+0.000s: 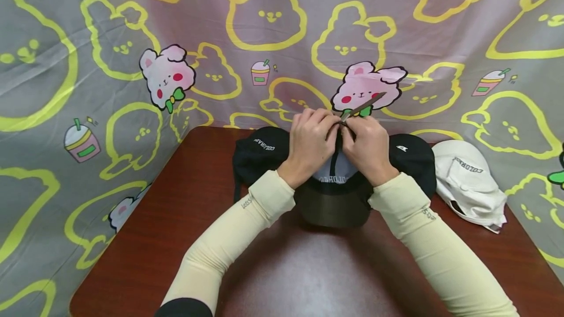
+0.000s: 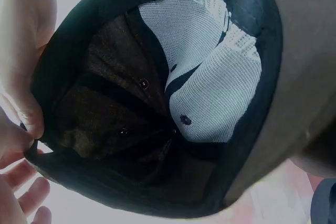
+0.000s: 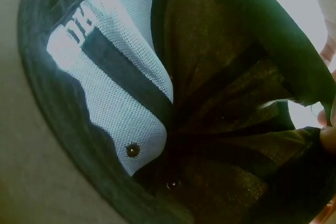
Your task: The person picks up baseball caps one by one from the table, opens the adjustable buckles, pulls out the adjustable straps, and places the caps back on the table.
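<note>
A dark baseball cap (image 1: 333, 209) with pale mesh front panels is held over the table, brim toward me and inside facing up. My left hand (image 1: 310, 143) pinches the back edge of the cap from the left. From the right, my right hand (image 1: 367, 146) pinches the same edge, its fingertips close to the left ones. A thin brownish strap (image 1: 367, 104) sticks up and rightward from between the fingertips. The left wrist view looks into the cap's lining (image 2: 215, 93), and fingers grip the edge at far left. In the right wrist view, fingertips (image 3: 328, 139) hold the edge beside a small gap.
A black cap (image 1: 260, 153) lies behind to the left, another black cap (image 1: 416, 163) to the right. Farther right rests a white cap (image 1: 467, 175). The brown table (image 1: 145, 258) meets a patterned cloth (image 1: 282, 13) at its back and sides.
</note>
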The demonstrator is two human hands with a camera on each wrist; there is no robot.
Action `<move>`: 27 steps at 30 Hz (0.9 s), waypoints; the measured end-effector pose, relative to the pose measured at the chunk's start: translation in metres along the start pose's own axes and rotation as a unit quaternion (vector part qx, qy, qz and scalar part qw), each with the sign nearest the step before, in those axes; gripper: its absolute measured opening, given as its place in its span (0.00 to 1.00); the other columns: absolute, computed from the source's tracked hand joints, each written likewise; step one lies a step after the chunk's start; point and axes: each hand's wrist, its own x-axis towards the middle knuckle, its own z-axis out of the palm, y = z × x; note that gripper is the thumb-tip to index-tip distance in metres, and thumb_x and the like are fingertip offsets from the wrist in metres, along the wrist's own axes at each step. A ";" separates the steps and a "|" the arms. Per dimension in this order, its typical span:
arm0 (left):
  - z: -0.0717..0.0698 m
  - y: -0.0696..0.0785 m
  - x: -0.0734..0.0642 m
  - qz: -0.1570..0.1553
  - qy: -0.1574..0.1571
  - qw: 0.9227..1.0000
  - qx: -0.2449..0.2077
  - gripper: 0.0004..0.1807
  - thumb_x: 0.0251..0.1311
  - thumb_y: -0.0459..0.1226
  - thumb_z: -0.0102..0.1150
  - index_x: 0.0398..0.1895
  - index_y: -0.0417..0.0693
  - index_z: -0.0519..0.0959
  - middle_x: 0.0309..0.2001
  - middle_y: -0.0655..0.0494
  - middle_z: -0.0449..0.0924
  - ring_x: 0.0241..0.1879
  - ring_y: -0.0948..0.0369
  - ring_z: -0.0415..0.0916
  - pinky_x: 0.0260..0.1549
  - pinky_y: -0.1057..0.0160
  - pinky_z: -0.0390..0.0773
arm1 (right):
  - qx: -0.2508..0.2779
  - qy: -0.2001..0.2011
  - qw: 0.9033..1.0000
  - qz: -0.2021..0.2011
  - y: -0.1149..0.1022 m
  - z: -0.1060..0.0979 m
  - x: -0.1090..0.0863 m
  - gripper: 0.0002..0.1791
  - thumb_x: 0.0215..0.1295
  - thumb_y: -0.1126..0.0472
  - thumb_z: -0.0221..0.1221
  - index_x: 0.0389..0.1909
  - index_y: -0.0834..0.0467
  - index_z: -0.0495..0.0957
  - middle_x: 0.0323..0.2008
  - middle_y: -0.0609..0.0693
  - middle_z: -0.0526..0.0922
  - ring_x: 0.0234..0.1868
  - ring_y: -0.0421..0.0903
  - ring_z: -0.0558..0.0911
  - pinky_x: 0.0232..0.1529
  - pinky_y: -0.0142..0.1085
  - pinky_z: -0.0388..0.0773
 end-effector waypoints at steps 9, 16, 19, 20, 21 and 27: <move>-0.004 -0.002 -0.002 0.005 0.016 1.000 0.002 0.10 0.67 0.40 0.57 0.36 0.52 0.89 0.39 0.59 0.88 0.40 0.59 0.78 0.41 0.60 0.72 | 0.013 -0.005 0.998 0.063 0.000 -0.005 0.006 0.15 0.64 0.64 0.58 0.18 0.63 0.79 0.18 0.62 0.77 0.24 0.60 0.77 0.26 0.50 0.69; -0.006 0.000 0.002 -0.007 0.004 1.000 0.012 0.10 0.67 0.41 0.58 0.41 0.53 0.87 0.43 0.58 0.86 0.43 0.59 0.78 0.43 0.59 0.72 | 0.015 -0.020 0.997 0.067 -0.002 -0.008 0.007 0.13 0.65 0.63 0.58 0.22 0.64 0.81 0.21 0.63 0.81 0.26 0.60 0.79 0.28 0.52 0.73; -0.006 0.002 0.004 -0.002 0.004 1.000 0.021 0.10 0.67 0.42 0.56 0.42 0.54 0.87 0.43 0.59 0.86 0.43 0.59 0.78 0.43 0.60 0.72 | 0.014 -0.024 0.998 0.061 -0.005 -0.009 0.007 0.13 0.65 0.64 0.58 0.23 0.64 0.81 0.22 0.63 0.81 0.27 0.61 0.80 0.30 0.52 0.74; -0.006 0.003 0.004 0.000 0.005 1.000 0.024 0.11 0.68 0.42 0.56 0.42 0.54 0.87 0.42 0.59 0.86 0.43 0.59 0.78 0.43 0.60 0.72 | 0.013 -0.025 0.998 0.058 -0.006 -0.009 0.007 0.12 0.65 0.64 0.58 0.22 0.64 0.81 0.22 0.63 0.81 0.27 0.61 0.80 0.30 0.52 0.74; -0.006 0.003 0.005 0.002 0.005 1.000 0.027 0.11 0.68 0.42 0.55 0.42 0.54 0.87 0.42 0.59 0.86 0.42 0.59 0.77 0.43 0.60 0.72 | 0.012 -0.027 0.998 0.056 -0.007 -0.010 0.007 0.13 0.65 0.64 0.58 0.22 0.64 0.80 0.22 0.63 0.81 0.26 0.61 0.79 0.30 0.52 0.74; -0.007 0.006 0.006 0.006 0.005 1.000 0.026 0.12 0.70 0.40 0.52 0.40 0.53 0.87 0.42 0.58 0.86 0.41 0.58 0.78 0.42 0.59 0.73 | 0.005 -0.033 0.998 0.043 -0.011 -0.011 0.007 0.13 0.66 0.65 0.58 0.21 0.64 0.78 0.21 0.63 0.80 0.26 0.61 0.79 0.29 0.52 0.75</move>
